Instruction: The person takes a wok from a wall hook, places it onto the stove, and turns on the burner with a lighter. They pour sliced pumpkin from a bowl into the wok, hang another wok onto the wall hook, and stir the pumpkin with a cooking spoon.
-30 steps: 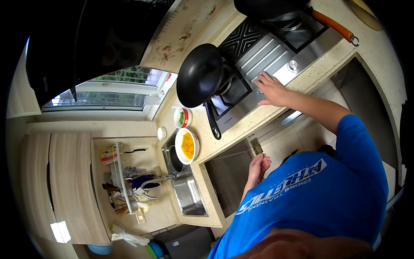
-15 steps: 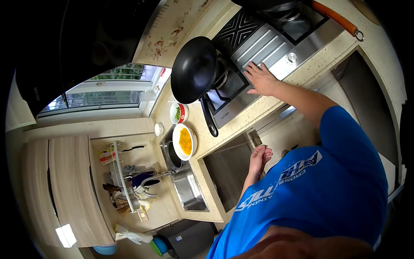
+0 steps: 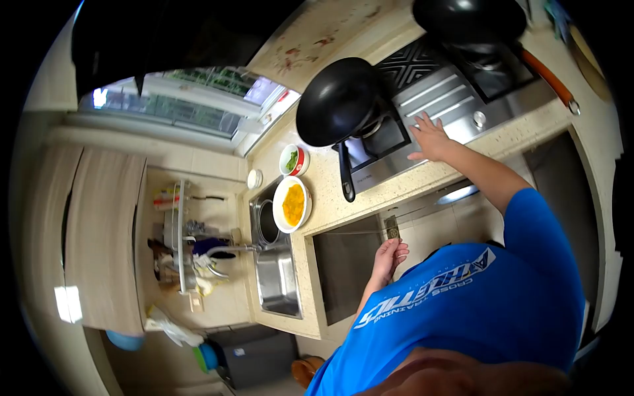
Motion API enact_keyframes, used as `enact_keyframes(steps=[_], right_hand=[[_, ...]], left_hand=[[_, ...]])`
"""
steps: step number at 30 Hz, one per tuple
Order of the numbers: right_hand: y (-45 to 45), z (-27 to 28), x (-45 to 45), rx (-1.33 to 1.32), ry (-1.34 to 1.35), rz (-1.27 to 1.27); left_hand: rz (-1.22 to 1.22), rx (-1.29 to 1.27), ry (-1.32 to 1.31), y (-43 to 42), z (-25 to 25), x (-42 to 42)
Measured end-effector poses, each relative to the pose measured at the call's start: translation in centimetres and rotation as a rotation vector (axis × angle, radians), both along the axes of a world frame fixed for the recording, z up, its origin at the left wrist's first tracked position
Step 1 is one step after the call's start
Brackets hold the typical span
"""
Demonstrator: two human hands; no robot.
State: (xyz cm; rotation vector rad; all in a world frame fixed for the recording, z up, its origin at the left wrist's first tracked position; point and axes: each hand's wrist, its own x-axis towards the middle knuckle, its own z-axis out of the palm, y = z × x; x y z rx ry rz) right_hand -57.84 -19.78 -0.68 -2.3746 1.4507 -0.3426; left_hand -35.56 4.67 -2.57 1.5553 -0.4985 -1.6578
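Observation:
My right hand (image 3: 430,140), fingers spread, is over the front of the steel gas stove (image 3: 436,105), at its burner-side edge. Whether its palm touches the surface cannot be told. My left hand (image 3: 389,256) is held low in front of the blue shirt, its fingers curled together; anything inside them is hidden. A black wok (image 3: 337,99) sits tilted on the near burner, its black handle (image 3: 346,175) pointing to the counter edge. Beside it are a small red and white bowl (image 3: 302,162) with green pieces and a white bowl (image 3: 281,221) with orange-yellow pieces.
Another black pan (image 3: 469,20) with an orange handle (image 3: 551,82) is on the far burner. A steel sink (image 3: 277,277) with a faucet lies at the counter's left end. A utensil rack (image 3: 181,244), wooden cabinets (image 3: 105,231) and a window (image 3: 191,99) are on the left.
The camera view has turned and shifted, so the stove and wok appear further right. My right hand stays over the stove front with fingers spread; my left hand remains curled.

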Motion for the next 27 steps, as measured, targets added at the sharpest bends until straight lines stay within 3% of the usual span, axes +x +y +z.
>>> enact_keyframes(steps=[7, 9, 12, 21, 26, 27], right_hand=[[0.0, 1.2, 1.9, 0.003, -0.068, -0.041], [0.0, 0.8, 3.0, -0.067, 0.102, -0.052], [0.8, 1.6, 3.9, -0.133, 0.123, -0.088], [1.0, 2.9, 6.7, -0.203, 0.188, -0.163], [0.7, 3.3, 7.9, -0.170, 0.238, -0.212], [0.6, 3.5, 8.0, -0.147, 0.247, -0.220]], left_hand=[[0.161, -0.147, 0.000, -1.9, 3.5, 3.7], [0.153, -0.238, -0.005, -3.6, 4.9, 6.7], [0.145, -0.358, -0.012, -7.0, 7.5, 12.6], [0.044, -0.594, -0.133, -23.6, 14.9, 29.9], [-0.016, -0.589, -0.220, -35.2, 14.6, 35.1], [-0.029, -0.568, -0.333, -37.6, 14.0, 35.8]])
